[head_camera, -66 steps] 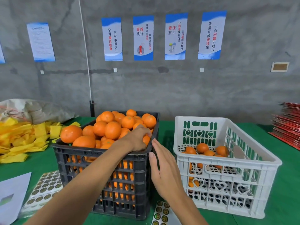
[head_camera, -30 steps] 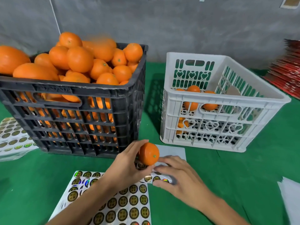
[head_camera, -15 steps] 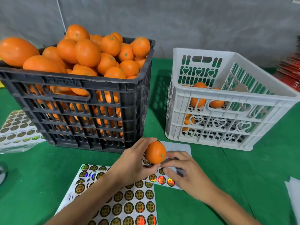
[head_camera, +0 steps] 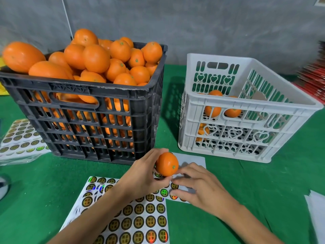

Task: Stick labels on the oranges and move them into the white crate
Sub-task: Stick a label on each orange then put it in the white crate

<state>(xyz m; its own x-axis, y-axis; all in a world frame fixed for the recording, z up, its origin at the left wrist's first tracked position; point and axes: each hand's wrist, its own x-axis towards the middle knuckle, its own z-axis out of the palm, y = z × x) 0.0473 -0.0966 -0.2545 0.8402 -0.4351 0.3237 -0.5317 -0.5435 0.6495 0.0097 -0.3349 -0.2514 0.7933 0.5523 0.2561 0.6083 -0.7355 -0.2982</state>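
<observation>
Your left hand [head_camera: 146, 175] grips an orange [head_camera: 166, 164] just in front of the black crate [head_camera: 98, 110]. Your right hand [head_camera: 198, 185], fingers curled narrow, picks at the label sheet [head_camera: 190, 162] under that orange, right of the crate's near corner.

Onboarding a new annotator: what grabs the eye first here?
The black crate at left, heaped with oranges. Right of it, the nearly empty white crate. In front, the left hand holds one orange over the label sheets while the right hand picks at a label.
</observation>
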